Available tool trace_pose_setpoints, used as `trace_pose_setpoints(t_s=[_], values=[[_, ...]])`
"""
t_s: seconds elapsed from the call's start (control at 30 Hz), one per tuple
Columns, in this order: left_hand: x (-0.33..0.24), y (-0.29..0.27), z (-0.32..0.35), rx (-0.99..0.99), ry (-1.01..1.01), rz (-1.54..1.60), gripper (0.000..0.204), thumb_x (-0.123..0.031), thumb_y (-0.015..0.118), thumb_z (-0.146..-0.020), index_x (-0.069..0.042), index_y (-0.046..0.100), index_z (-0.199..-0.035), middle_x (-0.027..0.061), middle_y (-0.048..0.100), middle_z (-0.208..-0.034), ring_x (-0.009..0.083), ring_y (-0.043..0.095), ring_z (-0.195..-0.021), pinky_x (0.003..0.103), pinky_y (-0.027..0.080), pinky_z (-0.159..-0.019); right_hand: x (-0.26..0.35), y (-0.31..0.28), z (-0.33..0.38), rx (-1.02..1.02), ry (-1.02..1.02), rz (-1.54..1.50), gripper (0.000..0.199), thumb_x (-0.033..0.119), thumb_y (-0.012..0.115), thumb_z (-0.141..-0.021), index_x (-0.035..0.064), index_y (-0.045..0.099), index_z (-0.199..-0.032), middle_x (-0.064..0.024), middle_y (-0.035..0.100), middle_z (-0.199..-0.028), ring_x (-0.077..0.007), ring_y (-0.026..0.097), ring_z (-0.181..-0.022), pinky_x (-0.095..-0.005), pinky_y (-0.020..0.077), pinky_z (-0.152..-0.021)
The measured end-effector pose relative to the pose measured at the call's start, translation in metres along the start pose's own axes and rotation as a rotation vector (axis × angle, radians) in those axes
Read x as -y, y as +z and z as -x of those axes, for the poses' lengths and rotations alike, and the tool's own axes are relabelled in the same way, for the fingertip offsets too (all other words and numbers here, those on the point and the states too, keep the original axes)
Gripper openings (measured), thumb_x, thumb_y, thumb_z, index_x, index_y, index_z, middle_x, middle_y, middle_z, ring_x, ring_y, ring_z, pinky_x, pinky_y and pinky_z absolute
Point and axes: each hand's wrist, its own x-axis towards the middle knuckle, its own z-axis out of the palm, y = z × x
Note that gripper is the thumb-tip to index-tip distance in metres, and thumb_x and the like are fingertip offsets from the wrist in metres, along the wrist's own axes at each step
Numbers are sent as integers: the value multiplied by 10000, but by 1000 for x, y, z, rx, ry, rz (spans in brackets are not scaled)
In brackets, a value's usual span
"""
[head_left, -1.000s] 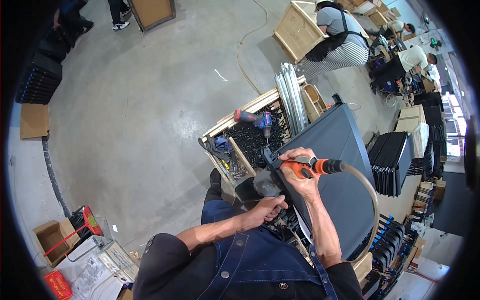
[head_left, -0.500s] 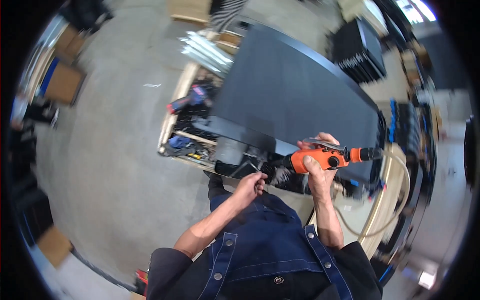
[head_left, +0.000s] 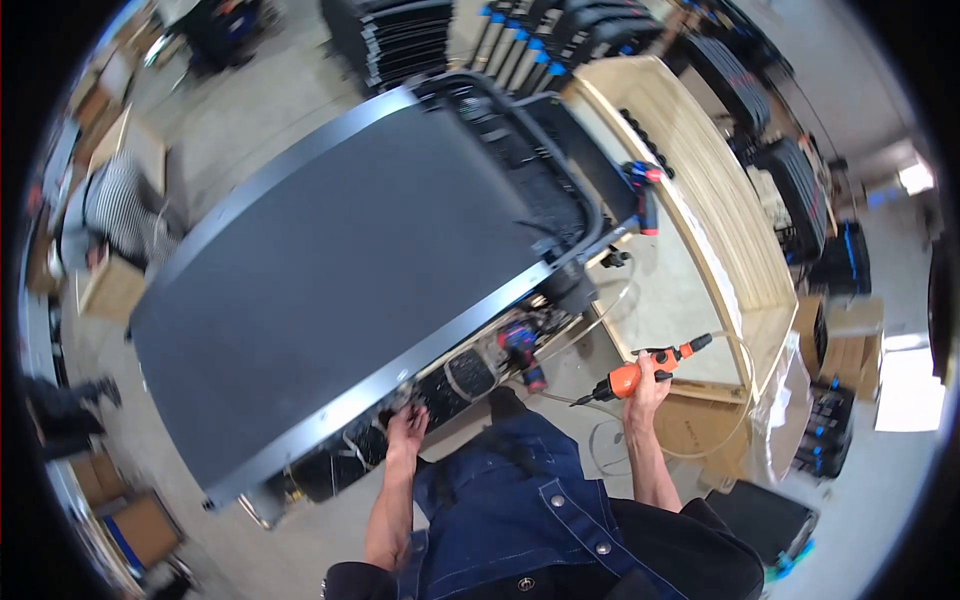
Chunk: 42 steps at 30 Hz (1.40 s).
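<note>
A treadmill deck with a black belt point(head_left: 350, 260) and a silver side rail point(head_left: 380, 375) lies slantwise in front of me. My left hand point(head_left: 406, 428) is at the near side rail, its fingers curled over a dark spot under the edge; whatever they pinch is too small to make out. Out to the right, my right hand point(head_left: 645, 400) grips an orange air screwdriver point(head_left: 626, 380), its dark bit directed left, away from the deck. A pale hose point(head_left: 745, 365) runs from the tool's rear end.
A red and blue cordless drill point(head_left: 522, 350) stands beside the near rail, and another drill point(head_left: 645, 195) hangs at the wooden crate point(head_left: 700, 240) on the right. A cardboard box point(head_left: 705, 430) lies near the crate. At the far left a person in stripes point(head_left: 120, 205) bends over.
My view has turned, so the deck and crate sit differently. The hands were close together by the deck; now they are far apart, with the screwdriver held away to the right.
</note>
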Motion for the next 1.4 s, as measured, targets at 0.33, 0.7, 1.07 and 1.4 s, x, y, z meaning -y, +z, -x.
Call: trace_pose_setpoints(t_s=[0.33,0.7,1.07,1.4], values=[[5,-58,-27,21,639,-1148,330,-266,584,-965,-39,606,-1204,109,684,-982,300,685,-849,436,573,-771,-55,5,-213,136,127,100,251,148,762,-850,33,580,-979,-35,612,-801,-151,632,-680,-314,535,-621],[147,234,59,412,927,-1757,356,-195,583,-952,-53,570,-1279,201,627,-1175,410,618,-1044,487,483,-920,28,-14,-190,262,466,115,298,216,741,-833,14,560,-956,-88,623,-788,-203,648,-636,-353,553,-593],[173,224,96,584,496,-1868,382,-235,626,-941,-105,544,-1290,200,538,-1321,440,534,-1227,517,475,-993,112,-86,-151,166,335,161,283,190,686,-886,-10,542,-1024,-93,610,-813,-192,645,-656,-343,568,-605],[171,218,82,575,291,-1782,335,-319,615,-944,-78,666,-1171,139,705,-1150,304,658,-1101,399,505,-950,17,-19,-131,454,-3,423,381,50,805,-758,22,621,-1090,-41,682,-987,-149,640,-885,-313,523,-850]])
